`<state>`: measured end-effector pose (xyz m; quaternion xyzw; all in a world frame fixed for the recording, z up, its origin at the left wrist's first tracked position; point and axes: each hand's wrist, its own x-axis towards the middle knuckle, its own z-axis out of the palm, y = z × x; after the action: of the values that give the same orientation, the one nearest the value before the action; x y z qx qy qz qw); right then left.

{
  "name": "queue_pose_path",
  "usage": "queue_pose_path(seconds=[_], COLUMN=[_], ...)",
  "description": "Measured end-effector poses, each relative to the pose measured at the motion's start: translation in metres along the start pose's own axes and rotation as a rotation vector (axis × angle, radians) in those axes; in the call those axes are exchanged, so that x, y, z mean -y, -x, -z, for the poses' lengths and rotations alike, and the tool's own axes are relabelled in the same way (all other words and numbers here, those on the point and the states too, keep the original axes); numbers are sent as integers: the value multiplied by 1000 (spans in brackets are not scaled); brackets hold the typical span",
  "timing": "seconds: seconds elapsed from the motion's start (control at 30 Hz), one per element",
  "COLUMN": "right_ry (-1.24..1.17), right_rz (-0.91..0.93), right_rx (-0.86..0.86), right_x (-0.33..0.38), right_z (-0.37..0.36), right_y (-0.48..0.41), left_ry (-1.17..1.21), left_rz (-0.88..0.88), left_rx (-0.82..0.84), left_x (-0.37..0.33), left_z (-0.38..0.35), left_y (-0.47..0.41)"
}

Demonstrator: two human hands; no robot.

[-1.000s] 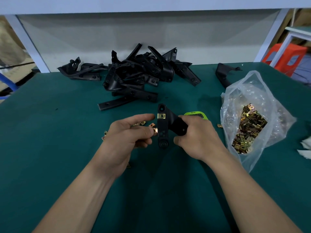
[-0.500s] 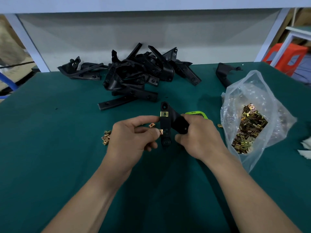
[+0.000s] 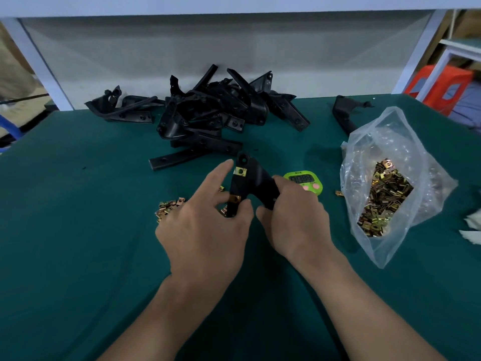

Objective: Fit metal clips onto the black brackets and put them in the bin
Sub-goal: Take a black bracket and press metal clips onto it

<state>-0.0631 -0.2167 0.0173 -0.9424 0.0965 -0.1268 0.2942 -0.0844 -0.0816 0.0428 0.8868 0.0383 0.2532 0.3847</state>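
At the far left of the green counter, by its back edge, two loose black brackets lie touching each other. Just to their right a tangled pile of black brackets rises against the grey back panel. One flat bracket strip sticks out of the pile's near side toward the person. Nearer, a small heap of brass clips sits on the counter, partly hidden behind the left hand. That hand's thumb and curled fingers pinch the lower end of the held bracket, while its index finger points out straight, its tip just beside the bracket's upper part. The held bracket stands roughly upright, leaning a little, in the middle of the view between both hands. It carries an upper clip just below its top hole and a lower clip just above the left thumb. The right hand grasps the bracket's angled arm, fingers wrapped round it from the right. Behind that hand a green digital timer lies on the counter, partly covered. A single clip lies between the timer and a clear plastic bag, which holds a heap of bagged clips. Behind the bag lies one lone bracket. At the right edge are white scraps, and beyond the counter an orange stool
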Motion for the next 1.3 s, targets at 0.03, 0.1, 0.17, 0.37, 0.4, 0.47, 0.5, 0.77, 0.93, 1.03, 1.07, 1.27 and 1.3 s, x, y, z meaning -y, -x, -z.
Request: queue_pose_path(seconds=[0.03,0.1,0.17,0.37,0.4,0.47,0.5,0.77,0.93,1.03,1.07,1.27,1.3], right_ry=[5,5,-7,-64,-66,-64,-66,-180,-265,-344,-435,-1032,-1051], right_rz=[4,7,5,-19,-17,-10,-4,96,96,72,48,-143,-160], right_rx=[2,3,11,28,35,45,46,239,337,335,338,415,408], right_x=[1,1,0,-5,-5,-5,-5,-7,0,4,7,12,10], right_z=[0,0,0,5,5,4,4,7,21,33,37,65,71], right_y=[0,0,-1,-3,-4,-4,-4,-9,-15,-8,-4,47,56], left_ry=[15,43,47,-26,-25,-33,-37,270,360,397,435,708,740], left_rz=[0,-2,-20,-9,-22,-47,-57,29,5,29,57,232,253], left_rx=[2,29,48,96,95,98,98,256,262,252,233,219,229], left_x=[1,2,4,11,13,16,18,25,22,18,15,-10,-16], left_z=[0,-2,-4,-10,-11,-13,-13,-15,-11,-10,-9,-12,-14], left_y=[-1,-1,1,0,-1,-2,-3,-9,-16,-19,-22,-24,-21])
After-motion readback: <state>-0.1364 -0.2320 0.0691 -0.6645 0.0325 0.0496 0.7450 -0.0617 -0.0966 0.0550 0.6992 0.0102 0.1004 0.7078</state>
